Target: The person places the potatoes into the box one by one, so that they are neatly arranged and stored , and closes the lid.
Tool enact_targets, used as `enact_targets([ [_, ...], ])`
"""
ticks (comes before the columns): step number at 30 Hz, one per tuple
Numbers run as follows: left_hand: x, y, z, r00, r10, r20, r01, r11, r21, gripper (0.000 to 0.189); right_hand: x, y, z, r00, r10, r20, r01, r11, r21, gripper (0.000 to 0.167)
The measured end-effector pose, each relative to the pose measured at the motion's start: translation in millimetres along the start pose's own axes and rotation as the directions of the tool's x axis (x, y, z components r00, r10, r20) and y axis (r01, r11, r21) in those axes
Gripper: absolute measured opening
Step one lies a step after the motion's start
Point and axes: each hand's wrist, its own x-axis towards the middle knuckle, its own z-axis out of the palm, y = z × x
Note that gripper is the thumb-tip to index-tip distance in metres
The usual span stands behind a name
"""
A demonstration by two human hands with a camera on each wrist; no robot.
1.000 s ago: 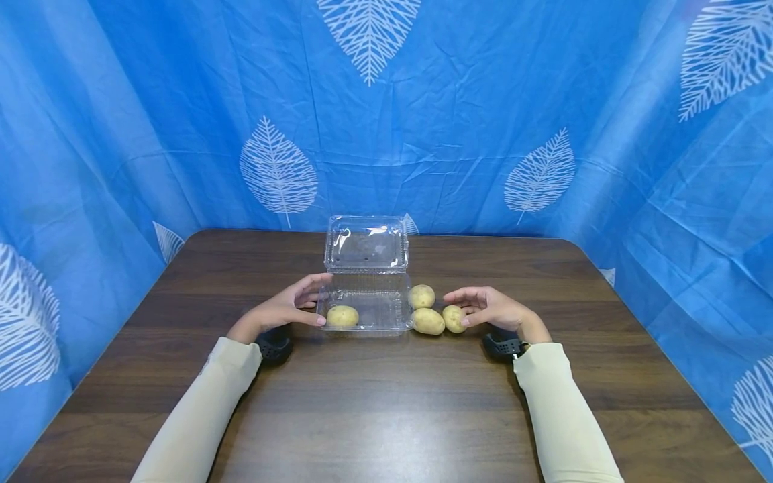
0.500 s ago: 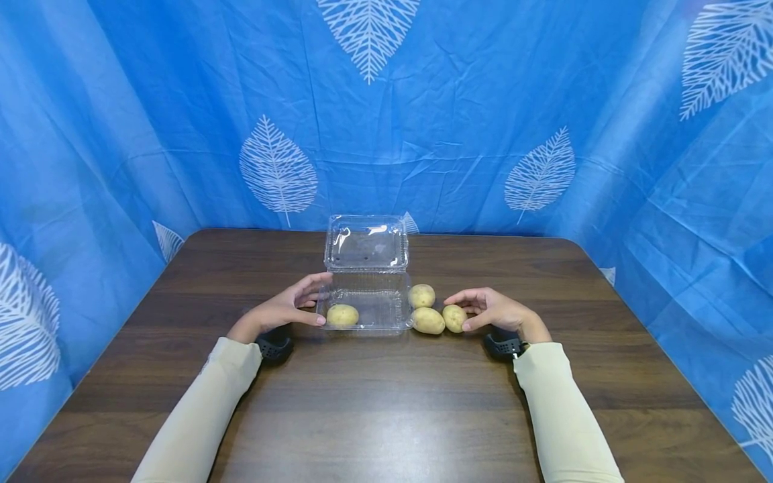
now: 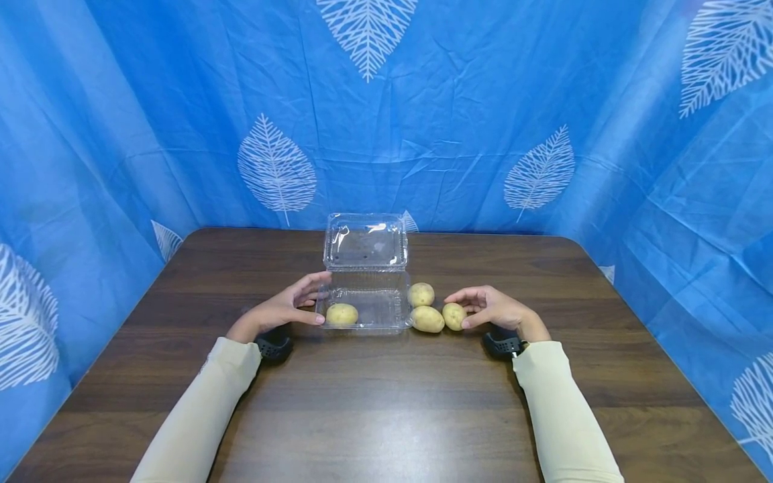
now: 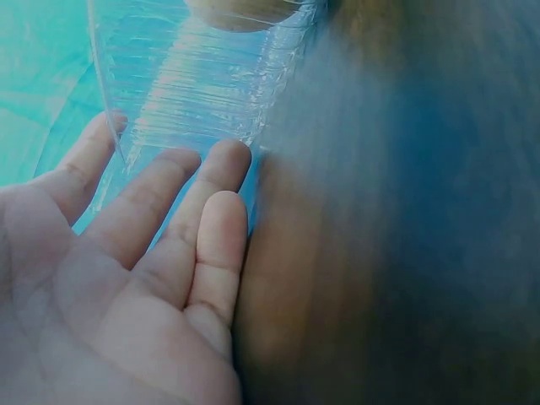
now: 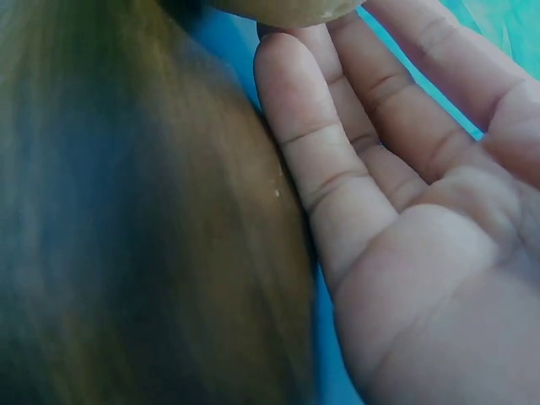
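- Where the left hand [image 3: 285,306] meets it, a clear plastic container [image 3: 380,327] stands on the table, its hinged lid [image 3: 366,244] raised at the back; one yellow potato [image 3: 341,314] lies inside, in the front left corner.
- Beside the container's right wall, outside it, sit a rounder rear potato [image 3: 421,294] and, in front of that, an oval potato [image 3: 427,320].
- To the right of the oval potato, just beside it, lies an end potato [image 3: 454,316]; the oval one lies between it and the container.
- The brown wood-grain table [image 3: 380,402] reaches back to a blue curtain [image 3: 417,141] printed with white leaves. Each wrist has a black band, and both sleeves are pale.
- The right hand [image 3: 496,310] is curved round the end potato, thumb against its near right side and fingers behind it; how firmly, I cannot tell. That potato is under the fingertips, at the top of the right wrist view.
- The left hand's fingers are apart and only slightly bent, touching the container's left end, with the thumb at its front left corner; the potato inside is near that thumb.
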Motion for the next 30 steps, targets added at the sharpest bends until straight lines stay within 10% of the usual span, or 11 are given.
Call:
enact_targets([
  [30, -0.8, 1.4, 0.2, 1.000, 0.005, 0.004, -0.005, 1.000, -0.009, 0.104, 6.1, -19.1, 10.2, 0.967, -0.067, -0.247, 0.051, 0.996, -0.071, 0.057],
])
